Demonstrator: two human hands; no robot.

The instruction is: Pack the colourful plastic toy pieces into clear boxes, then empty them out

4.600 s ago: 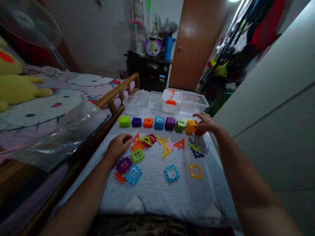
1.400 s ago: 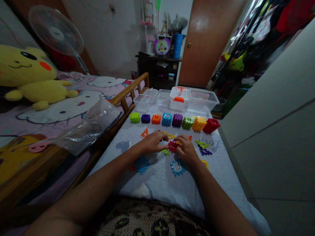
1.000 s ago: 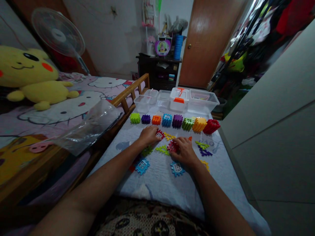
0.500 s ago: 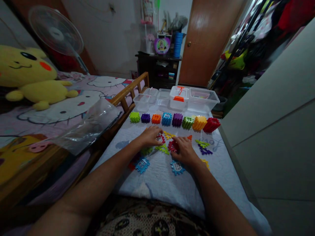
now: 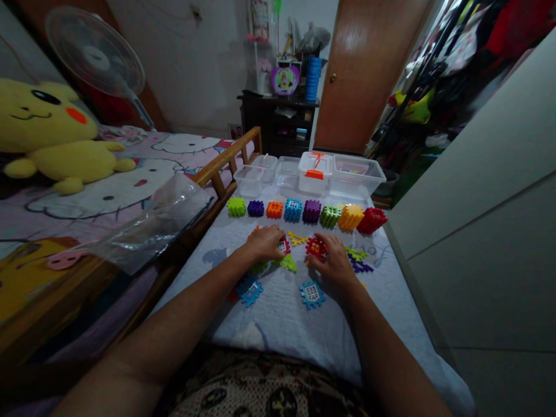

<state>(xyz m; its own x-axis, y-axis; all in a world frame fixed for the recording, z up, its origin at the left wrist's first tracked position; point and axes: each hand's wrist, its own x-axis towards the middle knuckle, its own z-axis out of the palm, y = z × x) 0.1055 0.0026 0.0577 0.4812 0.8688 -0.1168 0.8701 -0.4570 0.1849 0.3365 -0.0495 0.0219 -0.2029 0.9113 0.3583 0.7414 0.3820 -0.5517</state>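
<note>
My right hand (image 5: 333,259) has its thumb and fingers closed on a red square building piece (image 5: 315,247) with notched edges. My left hand (image 5: 264,243) is curled over another red notched piece (image 5: 284,245), which shows a white grid and is partly hidden by the fingers. A yellow triangle piece (image 5: 297,238) lies between the hands, and a lime triangle piece (image 5: 287,263) is just below the left fingers. Closer to me lie two blue window pieces, one on the left (image 5: 250,291) and one on the right (image 5: 311,295).
Stacks of same-coloured pieces form a row, from a lime stack (image 5: 237,207) to a red stack (image 5: 372,220). Clear plastic boxes (image 5: 358,174) stand behind them. Lime and purple pieces (image 5: 360,265) lie at right. A wooden bed rail (image 5: 226,159) borders the left.
My right hand has moved a little to the right and away from me, with the red piece in it. My left hand stays almost in place over its red piece.
</note>
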